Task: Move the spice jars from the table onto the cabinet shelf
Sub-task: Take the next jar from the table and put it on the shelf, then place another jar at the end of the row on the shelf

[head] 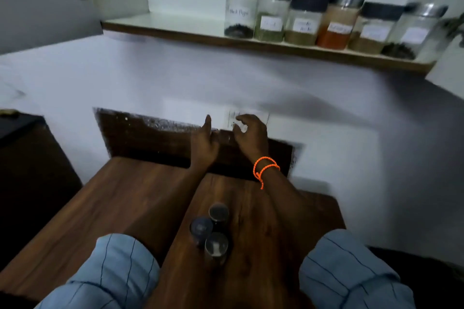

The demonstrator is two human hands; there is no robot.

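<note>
Now my left hand (204,144) and right hand (251,137) both open and empty, three spice jars (213,229) behind them on the wooden table (120,208), six jars (326,21) above on the cabinet shelf (175,31).

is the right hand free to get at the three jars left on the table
Probably yes. The right hand is open and holds nothing, and the three jars stand uncovered on the wooden table between the forearms. Nothing blocks them; the hand sits past them, so it would need to draw back.
</note>
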